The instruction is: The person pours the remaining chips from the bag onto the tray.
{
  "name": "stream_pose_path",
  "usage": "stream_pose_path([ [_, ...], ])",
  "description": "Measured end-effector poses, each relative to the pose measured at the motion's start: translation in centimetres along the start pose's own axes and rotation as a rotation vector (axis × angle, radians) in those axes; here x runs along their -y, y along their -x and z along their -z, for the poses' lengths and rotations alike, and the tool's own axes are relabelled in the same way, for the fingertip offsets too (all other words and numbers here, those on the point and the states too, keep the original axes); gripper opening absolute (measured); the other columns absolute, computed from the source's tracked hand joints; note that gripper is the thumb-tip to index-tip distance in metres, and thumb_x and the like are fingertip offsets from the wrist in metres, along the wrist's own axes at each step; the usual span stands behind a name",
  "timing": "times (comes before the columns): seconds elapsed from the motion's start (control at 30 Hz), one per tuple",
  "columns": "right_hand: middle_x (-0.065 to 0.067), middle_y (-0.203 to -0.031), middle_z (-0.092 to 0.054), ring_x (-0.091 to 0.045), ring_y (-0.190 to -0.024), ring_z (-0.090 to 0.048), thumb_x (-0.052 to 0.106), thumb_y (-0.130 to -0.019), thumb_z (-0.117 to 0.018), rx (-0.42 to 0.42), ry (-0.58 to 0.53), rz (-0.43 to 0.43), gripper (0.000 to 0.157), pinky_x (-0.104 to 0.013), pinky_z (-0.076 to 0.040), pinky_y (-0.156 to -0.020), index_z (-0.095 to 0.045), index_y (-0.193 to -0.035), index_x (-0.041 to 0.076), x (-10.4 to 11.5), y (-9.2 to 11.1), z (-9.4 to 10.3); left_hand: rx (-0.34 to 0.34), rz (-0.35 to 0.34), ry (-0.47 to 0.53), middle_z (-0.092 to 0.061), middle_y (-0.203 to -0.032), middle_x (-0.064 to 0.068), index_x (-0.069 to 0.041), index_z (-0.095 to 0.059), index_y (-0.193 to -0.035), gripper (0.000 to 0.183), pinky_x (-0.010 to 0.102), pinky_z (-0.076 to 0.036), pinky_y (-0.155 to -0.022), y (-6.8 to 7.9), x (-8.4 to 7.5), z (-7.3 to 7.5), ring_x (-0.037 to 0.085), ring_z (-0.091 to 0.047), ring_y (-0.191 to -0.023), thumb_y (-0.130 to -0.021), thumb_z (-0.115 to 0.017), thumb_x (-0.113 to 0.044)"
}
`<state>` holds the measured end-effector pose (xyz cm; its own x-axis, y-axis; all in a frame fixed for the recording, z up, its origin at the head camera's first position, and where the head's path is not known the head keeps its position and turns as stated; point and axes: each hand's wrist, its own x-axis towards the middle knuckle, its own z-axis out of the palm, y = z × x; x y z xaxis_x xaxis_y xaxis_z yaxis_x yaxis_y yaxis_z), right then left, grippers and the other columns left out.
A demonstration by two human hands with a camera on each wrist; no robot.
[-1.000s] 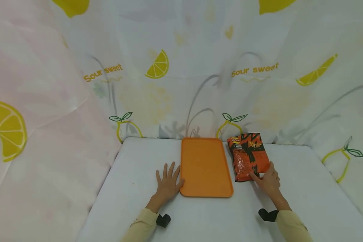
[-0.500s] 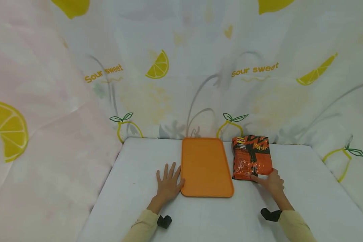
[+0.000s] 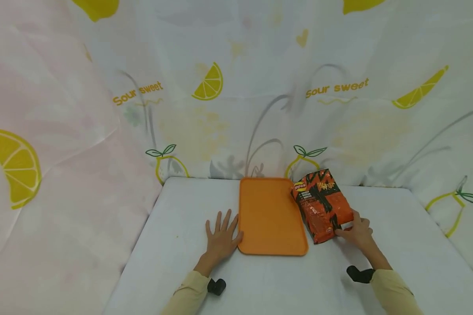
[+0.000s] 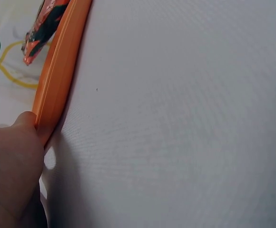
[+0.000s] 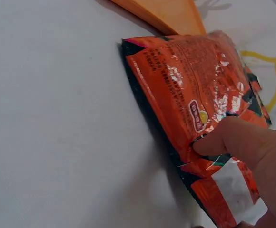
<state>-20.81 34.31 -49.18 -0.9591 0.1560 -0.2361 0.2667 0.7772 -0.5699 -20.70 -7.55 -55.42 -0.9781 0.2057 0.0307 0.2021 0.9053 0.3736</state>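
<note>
An orange-and-black crisp packet [image 3: 321, 203] slants to the left beside the orange tray [image 3: 272, 216], its upper left corner overlapping the tray's right rim in the head view. My right hand [image 3: 358, 232] grips the packet by its lower right corner. In the right wrist view the thumb [image 5: 233, 140] presses on the packet's printed face; the other fingers are mostly hidden. My left hand [image 3: 220, 240] lies with fingers spread on the table left of the tray, the thumb at the tray's left rim. From the left wrist, the packet [image 4: 45, 28] shows beyond the tray's edge [image 4: 62, 71].
The white table [image 3: 173, 262] runs back to a hanging cloth [image 3: 240, 87] printed with lemons and lettering. More cloth [image 3: 63, 183] hangs along the left side. Each wrist carries a black device [image 3: 217, 287] near the sleeve.
The right hand first moves the packet right and straightens it, then tilts its top leftward to the tray's right rim. The left hand and the tray stay in place.
</note>
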Motion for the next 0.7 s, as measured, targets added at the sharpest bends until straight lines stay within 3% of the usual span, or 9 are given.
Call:
stream_pose_path([
  [0.1, -0.052, -0.141, -0.013, -0.053, -0.107, -0.049, 0.015, -0.09, -0.069, 0.028, 0.014, 0.054, 0.093, -0.055, -0.048, -0.088, -0.007, -0.153, -0.015, 0.0, 0.1, 0.8, 0.016, 0.006, -0.006, -0.019, -0.174, 0.006, -0.021, -0.033, -0.162, 0.064, 0.072, -0.004, -0.122, -0.1, 0.1, -0.2, 0.038, -0.011, -0.161, -0.106, -0.044, -0.049],
  [0.2, -0.053, -0.142, -0.01, -0.044, -0.098, -0.053, 0.012, -0.091, -0.069, 0.044, 0.022, 0.102, 0.092, -0.047, -0.05, -0.082, -0.007, -0.153, -0.016, 0.0, 0.0, 1.3, 0.025, 0.012, -0.014, -0.018, -0.174, 0.006, -0.021, -0.033, -0.162, 0.064, 0.072, -0.004, -0.123, -0.2, 0.0, -0.2, 0.038, -0.01, -0.162, -0.106, -0.045, -0.049],
  [0.37, -0.053, -0.148, 0.0, -0.05, -0.11, -0.046, 0.011, -0.092, -0.065, 0.045, 0.003, 0.095, 0.094, -0.062, -0.046, -0.096, 0.0, -0.155, -0.015, 0.1, -0.2, 1.0, 0.019, 0.007, -0.02, -0.023, -0.173, 0.008, -0.019, -0.037, -0.161, 0.063, 0.073, -0.008, -0.122, -0.1, -0.1, 0.3, 0.039, -0.015, -0.161, -0.105, -0.047, -0.047],
  [0.43, -0.052, -0.151, 0.003, -0.056, -0.124, -0.034, 0.011, -0.092, -0.062, 0.035, -0.032, 0.08, 0.095, -0.07, -0.038, -0.106, 0.003, -0.156, -0.015, 0.2, -0.3, 0.9, 0.024, 0.011, -0.021, -0.022, -0.174, 0.007, -0.02, -0.035, -0.161, 0.063, 0.073, -0.007, -0.122, -0.1, -0.1, 0.3, 0.039, -0.014, -0.161, -0.106, -0.045, -0.048],
  [0.57, -0.047, -0.156, 0.001, -0.057, -0.14, -0.013, 0.015, -0.098, -0.055, -0.006, -0.128, 0.026, 0.091, -0.07, -0.031, -0.114, 0.008, -0.158, -0.012, 0.4, -0.6, 0.4, 0.02, 0.015, -0.031, -0.021, -0.174, 0.007, -0.021, -0.035, -0.161, 0.062, 0.073, -0.008, -0.122, -0.1, -0.1, 0.2, 0.038, -0.014, -0.161, -0.106, -0.044, -0.048],
  [0.7, -0.043, -0.157, -0.007, -0.053, -0.136, -0.027, 0.02, -0.102, -0.054, -0.102, -0.242, -0.062, 0.087, -0.065, -0.036, -0.114, 0.004, -0.159, -0.01, 0.5, -0.7, -0.3, 0.012, 0.0, -0.02, -0.02, -0.174, 0.008, -0.02, -0.034, -0.162, 0.063, 0.073, -0.006, -0.122, -0.2, 0.0, 0.0, 0.039, -0.013, -0.161, -0.106, -0.045, -0.047],
])
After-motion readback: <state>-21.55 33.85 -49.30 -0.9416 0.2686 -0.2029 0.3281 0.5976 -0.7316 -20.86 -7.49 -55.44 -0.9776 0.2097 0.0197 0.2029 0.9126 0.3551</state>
